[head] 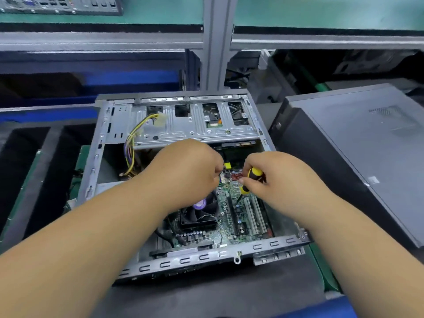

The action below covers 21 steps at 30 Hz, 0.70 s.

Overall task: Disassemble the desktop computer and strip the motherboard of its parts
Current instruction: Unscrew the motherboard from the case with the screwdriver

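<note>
An open grey desktop case (101,143) lies flat on the bench with its green motherboard (229,226) exposed. A black CPU fan (199,212) with a purple hub sits on the board, and white expansion slots (253,214) run beside it. My right hand (282,180) grips a yellow-and-black screwdriver (252,177), its tip pointing down at the board. My left hand (188,171) is curled over the board's far part, fingertips pinched near a yellow connector (227,165); what they hold is hidden.
A metal drive cage (195,125) spans the case's far side, with a yellow-and-black cable bundle (133,145) hanging at its left. The removed dark side panel (355,143) rests to the right. Dark bins (27,161) sit left. A shelf post (215,47) rises behind.
</note>
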Tool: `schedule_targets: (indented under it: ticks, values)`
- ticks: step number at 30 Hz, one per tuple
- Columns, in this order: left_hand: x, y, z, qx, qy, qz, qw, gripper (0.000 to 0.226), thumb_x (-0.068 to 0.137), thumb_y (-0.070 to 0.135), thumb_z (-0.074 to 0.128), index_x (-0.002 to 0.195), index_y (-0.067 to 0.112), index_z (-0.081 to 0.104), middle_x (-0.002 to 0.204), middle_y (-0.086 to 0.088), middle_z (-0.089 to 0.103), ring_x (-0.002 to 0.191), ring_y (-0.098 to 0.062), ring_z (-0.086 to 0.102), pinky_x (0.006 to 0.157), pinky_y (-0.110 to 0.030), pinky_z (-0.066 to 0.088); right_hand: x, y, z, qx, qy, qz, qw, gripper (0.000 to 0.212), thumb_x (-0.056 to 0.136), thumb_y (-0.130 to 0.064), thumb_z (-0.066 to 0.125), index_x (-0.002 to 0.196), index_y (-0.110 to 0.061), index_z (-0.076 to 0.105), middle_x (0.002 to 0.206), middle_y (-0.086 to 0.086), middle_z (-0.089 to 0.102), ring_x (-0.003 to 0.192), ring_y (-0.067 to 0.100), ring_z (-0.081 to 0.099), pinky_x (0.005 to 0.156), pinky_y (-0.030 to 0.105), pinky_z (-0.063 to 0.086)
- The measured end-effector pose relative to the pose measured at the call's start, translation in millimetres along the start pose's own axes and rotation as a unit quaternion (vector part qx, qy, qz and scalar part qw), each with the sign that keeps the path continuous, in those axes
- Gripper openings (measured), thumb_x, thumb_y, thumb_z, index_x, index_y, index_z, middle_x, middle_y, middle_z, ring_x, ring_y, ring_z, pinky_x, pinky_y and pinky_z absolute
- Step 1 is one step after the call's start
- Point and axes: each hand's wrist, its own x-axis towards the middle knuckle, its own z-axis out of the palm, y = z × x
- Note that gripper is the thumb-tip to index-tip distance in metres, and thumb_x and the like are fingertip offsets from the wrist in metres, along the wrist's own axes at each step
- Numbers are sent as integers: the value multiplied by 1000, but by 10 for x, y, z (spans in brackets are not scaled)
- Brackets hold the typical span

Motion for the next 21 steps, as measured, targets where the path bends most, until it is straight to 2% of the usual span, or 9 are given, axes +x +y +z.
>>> schedule_targets:
  ticks: [2, 4, 6, 7, 9, 12, 18, 21]
  values:
    - [74, 58, 29, -9, -19, 52, 998, 35, 80, 44, 60, 63, 23, 38, 69, 7, 44, 66, -16, 43, 60, -30, 40, -20, 43, -17, -45, 0, -29, 999, 17, 90, -50, 58, 87, -33, 58, 70, -13, 51, 76, 11, 49, 85, 35, 37]
    - [136, 96, 91, 31, -68, 67, 995, 36, 77, 64, 56, 87, 31, 45, 92, 8, 46, 89, -18, 47, 82, -36, 41, -44, 84, -50, -71, -15, -44, 996, 19, 90, -52, 54, 91, -34, 59, 72, -13, 53, 81, 10, 46, 92, 36, 29]
    - [198, 113, 170, 92, -139, 38, 985, 54, 79, 66, 55, 119, 32, 44, 115, 1, 44, 110, -23, 43, 100, -44, 32, -75, 117, -75, -72, -42, -60, 995, 17, 90, -51, 54, 93, -35, 60, 74, -14, 53, 85, 9, 44, 93, 36, 25]
    - [234, 122, 205, 113, -174, 20, 978, 58, 81, 63, 56, 128, 32, 41, 122, -2, 42, 115, -25, 42, 102, -46, 31, -87, 131, -81, -67, -55, -68, 994, 16, 90, -50, 55, 93, -35, 61, 73, -14, 52, 86, 8, 43, 94, 37, 24]
    - [308, 156, 267, 134, -245, -3, 960, 58, 84, 53, 60, 132, 29, 40, 127, -5, 43, 117, -28, 45, 95, -43, 37, -94, 158, -83, -59, -77, -83, 992, 15, 90, -49, 58, 92, -34, 61, 69, -16, 49, 88, 7, 42, 95, 35, 21]
    - [459, 253, 334, 147, -314, 11, 938, 49, 87, 40, 62, 131, 26, 46, 125, -2, 51, 110, -25, 55, 74, -33, 43, -70, 194, -66, -71, -107, -106, 986, 17, 90, -51, 58, 90, -34, 61, 69, -17, 49, 88, 6, 41, 93, 31, 18]
    - [713, 358, 429, 166, -322, 59, 930, 34, 90, 17, 54, 124, 24, 56, 113, 2, 61, 93, -22, 59, 64, -32, 43, -47, 236, -63, -76, -135, -124, 980, 20, 91, -52, 57, 90, -33, 63, 70, -14, 50, 86, 3, 37, 99, 35, 21]
    - [799, 360, 522, 151, -332, 79, 928, 38, 90, 15, 55, 128, 24, 54, 119, 1, 61, 102, -22, 60, 67, -31, 43, -69, 251, -84, -77, -141, -124, 979, 20, 91, -52, 58, 91, -33, 65, 71, -17, 49, 87, 3, 39, 100, 35, 22]
